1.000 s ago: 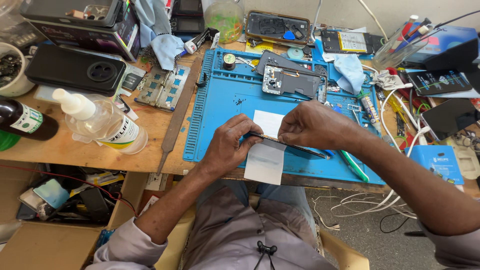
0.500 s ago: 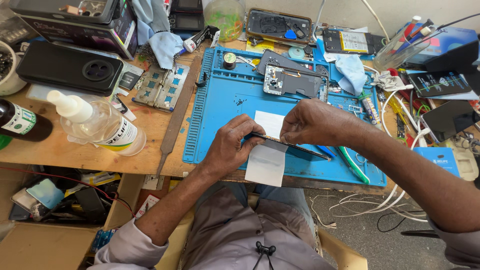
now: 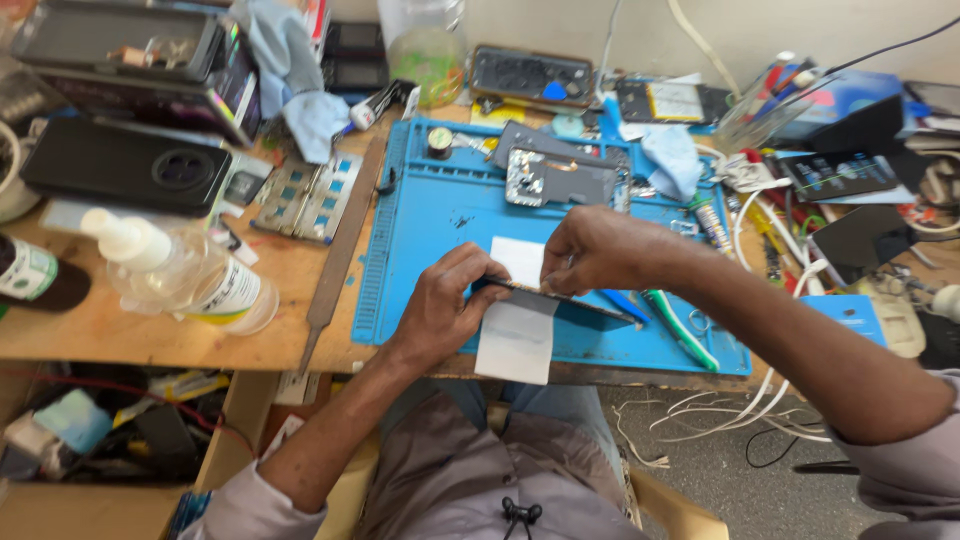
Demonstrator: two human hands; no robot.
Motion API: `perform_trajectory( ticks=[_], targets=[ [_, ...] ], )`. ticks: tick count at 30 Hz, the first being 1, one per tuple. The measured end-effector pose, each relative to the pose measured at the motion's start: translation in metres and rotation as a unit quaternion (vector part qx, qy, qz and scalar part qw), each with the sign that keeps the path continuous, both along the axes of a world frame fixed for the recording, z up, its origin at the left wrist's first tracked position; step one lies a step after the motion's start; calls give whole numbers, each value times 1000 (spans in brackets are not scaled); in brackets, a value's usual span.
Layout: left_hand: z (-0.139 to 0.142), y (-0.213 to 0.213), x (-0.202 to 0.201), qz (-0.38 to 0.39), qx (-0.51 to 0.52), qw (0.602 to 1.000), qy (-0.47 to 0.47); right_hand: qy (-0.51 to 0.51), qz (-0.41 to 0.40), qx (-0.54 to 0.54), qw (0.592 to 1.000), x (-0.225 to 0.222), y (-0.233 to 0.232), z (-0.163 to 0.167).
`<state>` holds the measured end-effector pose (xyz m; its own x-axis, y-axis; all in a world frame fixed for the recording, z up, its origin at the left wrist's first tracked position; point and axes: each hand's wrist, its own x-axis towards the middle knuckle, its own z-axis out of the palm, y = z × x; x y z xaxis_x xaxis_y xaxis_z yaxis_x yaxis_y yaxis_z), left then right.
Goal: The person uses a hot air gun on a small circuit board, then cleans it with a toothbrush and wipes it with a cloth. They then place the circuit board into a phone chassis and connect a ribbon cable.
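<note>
The work mat [image 3: 430, 215] is the landmark. On its near middle lies a sheet of paper [image 3: 517, 335], overhanging the mat's near edge. Above the paper, the left hand [image 3: 445, 305] and right hand [image 3: 590, 250] hold a thin flat panel [image 3: 560, 295] edge-on. On the mat's far part rests an opened phone frame [image 3: 560, 175]. Left of the mat lie a long file [image 3: 340, 255], a lying bottle [image 3: 185, 280] and a phone [image 3: 125, 165]. Right of it lie cables [image 3: 760, 225].
</note>
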<state>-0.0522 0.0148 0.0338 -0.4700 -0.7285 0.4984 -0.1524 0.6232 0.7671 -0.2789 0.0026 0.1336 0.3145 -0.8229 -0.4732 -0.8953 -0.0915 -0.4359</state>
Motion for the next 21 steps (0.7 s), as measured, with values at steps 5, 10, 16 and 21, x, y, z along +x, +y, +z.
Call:
perform_trajectory(
  ticks=[5, 10, 16, 21],
  targets=[
    [4, 0, -2, 6, 5, 1000, -8, -3, 18, -24, 1000, -4, 0, -2],
    [7, 2, -6, 21, 52, 998, -33, -22, 21, -14, 999, -8, 0, -10],
    [-16, -1, -6, 56, 25, 997, -47, -67, 34, -46, 996, -5, 1, -23],
    [-48, -21, -3, 46, -33, 998, -41, -62, 42, -48, 996, -3, -4, -34]
  ],
)
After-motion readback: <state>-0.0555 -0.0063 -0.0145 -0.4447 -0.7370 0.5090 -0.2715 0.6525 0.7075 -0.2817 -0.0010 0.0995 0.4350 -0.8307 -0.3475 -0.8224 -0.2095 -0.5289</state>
